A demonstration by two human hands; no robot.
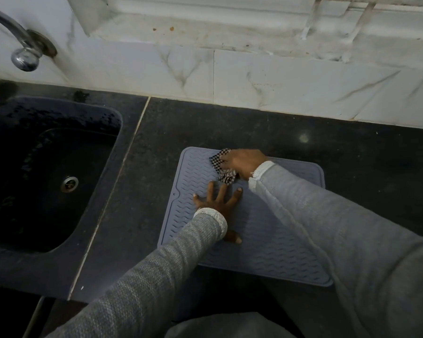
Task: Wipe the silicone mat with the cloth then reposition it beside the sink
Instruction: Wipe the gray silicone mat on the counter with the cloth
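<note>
A grey-blue silicone mat [266,245] with a wavy ribbed surface lies flat on the black counter, a little to the right of the sink. My left hand [217,201] presses flat on the mat's middle-left part, fingers spread, holding nothing. My right hand [244,163] is at the mat's far edge, closed on a black-and-white checked cloth [221,168] that is bunched under the fingers and touches the mat. Grey sleeves cover both arms and hide part of the mat's right side.
A dark sink [47,172] with a metal drain [69,183] sits at the left, a chrome tap [22,47] on the wall above it. A pale seam [122,167] runs between sink slab and counter. A white marble-tiled wall [279,81] backs the black counter [352,154].
</note>
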